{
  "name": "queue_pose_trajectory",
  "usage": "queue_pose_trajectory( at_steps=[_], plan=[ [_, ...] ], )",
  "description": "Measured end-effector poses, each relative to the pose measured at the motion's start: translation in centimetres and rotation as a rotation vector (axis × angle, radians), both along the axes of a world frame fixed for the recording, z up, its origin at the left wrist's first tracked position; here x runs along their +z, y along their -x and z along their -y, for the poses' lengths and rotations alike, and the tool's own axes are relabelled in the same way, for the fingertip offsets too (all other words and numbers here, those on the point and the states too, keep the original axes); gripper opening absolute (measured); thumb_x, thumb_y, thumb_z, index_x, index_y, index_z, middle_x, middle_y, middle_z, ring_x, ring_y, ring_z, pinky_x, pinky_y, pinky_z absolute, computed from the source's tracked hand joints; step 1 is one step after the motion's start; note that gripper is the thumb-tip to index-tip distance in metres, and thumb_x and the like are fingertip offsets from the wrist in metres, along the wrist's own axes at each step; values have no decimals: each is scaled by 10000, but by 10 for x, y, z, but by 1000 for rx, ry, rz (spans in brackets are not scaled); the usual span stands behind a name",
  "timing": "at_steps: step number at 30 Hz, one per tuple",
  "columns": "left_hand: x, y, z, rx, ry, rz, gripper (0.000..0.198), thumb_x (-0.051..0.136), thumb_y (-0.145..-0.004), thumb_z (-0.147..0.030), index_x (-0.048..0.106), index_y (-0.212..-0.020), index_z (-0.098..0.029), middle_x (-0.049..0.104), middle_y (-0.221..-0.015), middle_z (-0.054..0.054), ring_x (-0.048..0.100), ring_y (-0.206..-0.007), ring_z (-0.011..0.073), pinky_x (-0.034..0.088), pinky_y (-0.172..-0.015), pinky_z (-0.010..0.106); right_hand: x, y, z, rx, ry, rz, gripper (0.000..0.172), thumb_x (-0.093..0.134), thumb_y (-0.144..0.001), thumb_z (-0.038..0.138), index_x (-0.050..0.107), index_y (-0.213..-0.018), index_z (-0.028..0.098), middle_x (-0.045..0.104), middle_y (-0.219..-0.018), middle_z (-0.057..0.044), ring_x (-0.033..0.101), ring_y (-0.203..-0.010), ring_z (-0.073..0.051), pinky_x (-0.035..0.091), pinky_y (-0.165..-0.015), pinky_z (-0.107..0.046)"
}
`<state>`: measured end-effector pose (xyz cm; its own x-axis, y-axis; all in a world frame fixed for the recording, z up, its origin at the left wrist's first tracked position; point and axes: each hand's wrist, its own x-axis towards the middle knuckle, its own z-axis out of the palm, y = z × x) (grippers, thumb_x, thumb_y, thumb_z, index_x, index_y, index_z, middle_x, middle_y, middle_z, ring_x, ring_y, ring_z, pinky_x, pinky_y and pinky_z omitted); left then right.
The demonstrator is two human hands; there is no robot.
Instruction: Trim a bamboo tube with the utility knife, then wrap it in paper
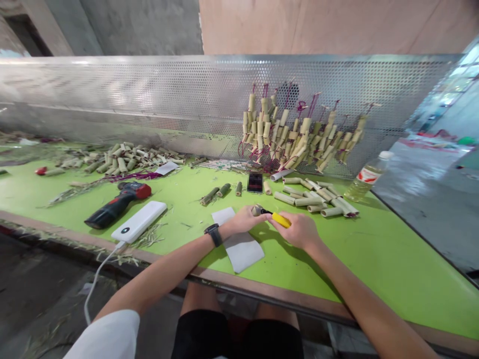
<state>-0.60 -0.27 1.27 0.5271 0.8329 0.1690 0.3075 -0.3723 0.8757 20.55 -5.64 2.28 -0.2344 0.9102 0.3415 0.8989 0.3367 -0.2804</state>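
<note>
My left hand (243,221), with a black watch at its wrist, is closed on a short bamboo piece (256,210) over the green table. In my right hand (301,232) is a yellow-handled tool (280,220); its dark front end meets the bamboo piece, and its exact kind is partly hidden by my fingers. Both hands nearly touch. Under my left wrist lies a white paper strip (245,252). Just beyond my hands are a lone cut bamboo piece (267,187), a dark-screened phone (255,182) and a few green bamboo pieces (223,190).
Bamboo tubes (309,199) lie right, before a clear bottle (366,177). Strung bamboo bundles (292,134) hang on the perforated metal panel (168,94). Left are a cordless drill (119,202), a white power bank (139,221) with a cable, and a bamboo heap (121,157).
</note>
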Motion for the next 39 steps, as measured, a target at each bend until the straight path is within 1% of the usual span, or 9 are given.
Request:
queue_pose_trajectory(
  at_steps=[5,9,11,15,17,19,26,32,39],
  plan=[
    [0,-4,4,86,33,6,665,599,-805,-776,309,-599,-215,257,-557,-63,235,-508,85,159,-469,259,-3,5,2,-67,-68,62,613,332,-975,692,625,-748,203,578,-550,-29,428,-440,-118,198,-467,-255],
    [-2,-6,5,140,74,19,696,601,-793,-791,246,-603,-223,224,-548,-72,208,-481,72,138,-445,254,-3,6,0,-127,-112,47,614,337,-970,697,574,-694,203,557,-534,-29,416,-437,-120,202,-461,-254],
    [-3,-5,3,124,113,28,676,648,-763,-781,301,-613,-221,274,-533,-76,274,-459,68,186,-420,232,-4,4,-2,-89,-78,3,618,339,-962,712,563,-687,206,557,-537,-25,400,-424,-115,209,-454,-254],
    [-5,-3,-1,119,249,97,590,750,-708,-724,503,-758,-190,470,-589,-57,469,-493,94,400,-433,213,-7,-1,-6,14,20,-101,595,371,-954,712,566,-690,216,552,-531,-12,406,-414,-118,214,-440,-255],
    [-5,-4,-3,125,282,137,586,779,-692,-700,540,-805,-177,505,-623,-50,499,-519,94,455,-454,215,-6,-2,-5,34,33,-117,575,409,-944,702,559,-673,218,547,-522,-6,423,-422,-121,224,-445,-255],
    [-6,-5,-4,118,299,167,581,800,-682,-679,545,-802,-171,503,-622,-54,492,-515,85,470,-459,212,-5,-1,-4,46,44,-111,568,426,-936,697,555,-660,219,544,-517,-4,429,-424,-122,231,-452,-255],
    [-6,-6,-2,72,310,186,551,875,-626,-573,556,-813,-165,490,-604,-70,461,-474,73,431,-446,214,-4,-2,-4,68,101,-92,551,424,-932,693,546,-677,220,559,-550,-7,442,-449,-129,247,-462,-262],
    [-4,-4,0,-48,214,161,533,792,-717,-625,522,-650,-171,416,-470,-75,368,-396,60,274,-388,209,-7,-2,-5,143,199,-138,558,382,-952,698,540,-704,224,532,-538,8,394,-410,-118,246,-432,-264],
    [-1,-5,3,-63,231,140,570,770,-698,-694,589,-668,-154,456,-472,-48,424,-392,80,348,-395,219,-7,-2,-4,159,187,-131,535,419,-953,673,557,-703,220,545,-545,10,419,-423,-113,257,-453,-264]
  ],
)
